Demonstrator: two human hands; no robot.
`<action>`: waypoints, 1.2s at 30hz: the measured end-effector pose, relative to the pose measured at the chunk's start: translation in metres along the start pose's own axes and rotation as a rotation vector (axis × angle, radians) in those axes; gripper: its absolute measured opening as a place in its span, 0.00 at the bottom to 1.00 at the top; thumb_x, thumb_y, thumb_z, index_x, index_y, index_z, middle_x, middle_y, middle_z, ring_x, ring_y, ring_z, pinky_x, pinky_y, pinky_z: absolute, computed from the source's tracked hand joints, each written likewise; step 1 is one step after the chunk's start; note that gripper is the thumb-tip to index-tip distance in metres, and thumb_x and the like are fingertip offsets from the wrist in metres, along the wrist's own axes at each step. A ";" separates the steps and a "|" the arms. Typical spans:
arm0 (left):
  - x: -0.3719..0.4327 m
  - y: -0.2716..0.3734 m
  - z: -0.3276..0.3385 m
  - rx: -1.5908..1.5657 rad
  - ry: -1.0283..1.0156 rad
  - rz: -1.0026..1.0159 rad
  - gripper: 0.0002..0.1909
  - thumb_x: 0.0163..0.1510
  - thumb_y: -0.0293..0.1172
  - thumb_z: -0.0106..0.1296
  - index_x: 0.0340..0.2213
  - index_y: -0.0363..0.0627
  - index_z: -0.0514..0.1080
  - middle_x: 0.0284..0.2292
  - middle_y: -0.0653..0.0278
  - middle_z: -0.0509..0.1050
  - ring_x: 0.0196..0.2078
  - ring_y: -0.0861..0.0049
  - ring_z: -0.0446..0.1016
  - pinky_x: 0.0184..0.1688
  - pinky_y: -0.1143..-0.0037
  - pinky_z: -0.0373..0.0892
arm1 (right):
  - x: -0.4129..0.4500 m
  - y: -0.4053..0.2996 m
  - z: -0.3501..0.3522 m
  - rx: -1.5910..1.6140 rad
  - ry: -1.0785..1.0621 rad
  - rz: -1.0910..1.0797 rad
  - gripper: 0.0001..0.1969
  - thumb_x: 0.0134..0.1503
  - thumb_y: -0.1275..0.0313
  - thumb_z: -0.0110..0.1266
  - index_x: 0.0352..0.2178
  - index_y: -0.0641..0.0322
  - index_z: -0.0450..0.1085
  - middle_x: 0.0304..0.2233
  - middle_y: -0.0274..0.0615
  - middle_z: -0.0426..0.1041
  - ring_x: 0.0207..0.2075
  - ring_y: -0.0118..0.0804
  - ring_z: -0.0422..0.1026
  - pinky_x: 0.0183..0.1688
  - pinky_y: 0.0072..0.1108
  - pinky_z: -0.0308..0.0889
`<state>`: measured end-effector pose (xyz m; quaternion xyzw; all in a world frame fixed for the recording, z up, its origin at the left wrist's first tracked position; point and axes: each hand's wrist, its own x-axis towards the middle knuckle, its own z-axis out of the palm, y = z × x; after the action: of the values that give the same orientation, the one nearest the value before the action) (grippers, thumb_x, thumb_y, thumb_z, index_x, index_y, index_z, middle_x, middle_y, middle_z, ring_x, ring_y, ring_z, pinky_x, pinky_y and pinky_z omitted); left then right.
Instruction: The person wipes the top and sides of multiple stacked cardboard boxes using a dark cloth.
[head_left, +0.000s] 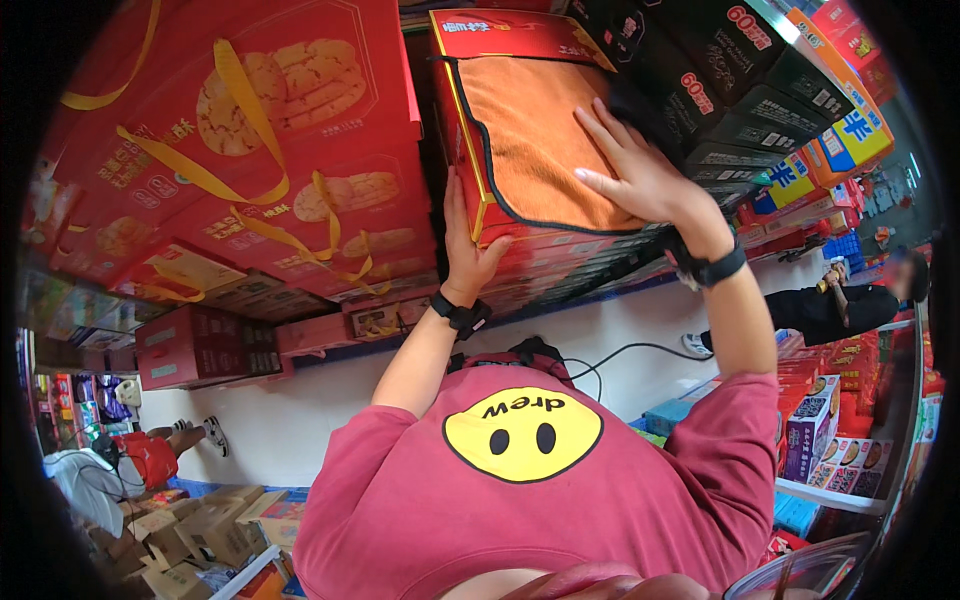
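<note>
An orange cloth (536, 142) with a dark edging lies spread over the top of a red gift box (517, 36). My right hand (637, 169) rests flat on the cloth with its fingers apart, near the cloth's right side. Against the box's near left corner is my left hand (469, 240), its fingers along the side and its thumb on the front. The box sits on a stack between red cookie cartons and dark green cartons. What lies under the cloth is hidden.
Red cookie cartons (300, 97) with yellow ribbon handles rise on the left. Dark green cartons (712, 60) are stacked on the right. A person in black (832, 311) stands farther right; another person in red shorts (150, 457) is at left. Brown cardboard boxes (217, 525) sit behind me.
</note>
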<state>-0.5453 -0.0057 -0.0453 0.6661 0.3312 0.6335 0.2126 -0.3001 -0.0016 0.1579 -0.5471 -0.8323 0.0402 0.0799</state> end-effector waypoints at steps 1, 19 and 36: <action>0.000 0.000 0.001 0.003 -0.003 -0.001 0.56 0.45 0.46 0.64 0.66 0.36 0.45 0.67 0.44 0.48 0.69 0.49 0.49 0.68 0.61 0.49 | -0.009 -0.003 0.002 0.000 0.043 -0.013 0.45 0.58 0.38 0.48 0.68 0.51 0.47 0.70 0.54 0.42 0.69 0.55 0.48 0.67 0.39 0.48; -0.004 0.005 0.002 -0.034 0.001 -0.035 0.58 0.50 0.60 0.61 0.67 0.37 0.43 0.68 0.47 0.45 0.70 0.55 0.46 0.68 0.63 0.48 | -0.069 0.025 0.069 0.361 0.967 0.155 0.17 0.56 0.89 0.44 0.44 0.72 0.76 0.46 0.49 0.78 0.42 0.37 0.77 0.50 0.27 0.70; -0.010 -0.007 0.005 -0.072 0.020 -0.108 0.59 0.48 0.63 0.60 0.67 0.39 0.45 0.68 0.49 0.46 0.68 0.52 0.51 0.67 0.61 0.51 | -0.096 -0.074 0.198 0.159 0.484 0.236 0.15 0.55 0.61 0.52 0.40 0.58 0.73 0.43 0.47 0.75 0.45 0.54 0.72 0.48 0.37 0.67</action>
<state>-0.5417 -0.0071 -0.0577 0.6327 0.3458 0.6394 0.2671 -0.3642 -0.1151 -0.0337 -0.6258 -0.7138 -0.0173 0.3139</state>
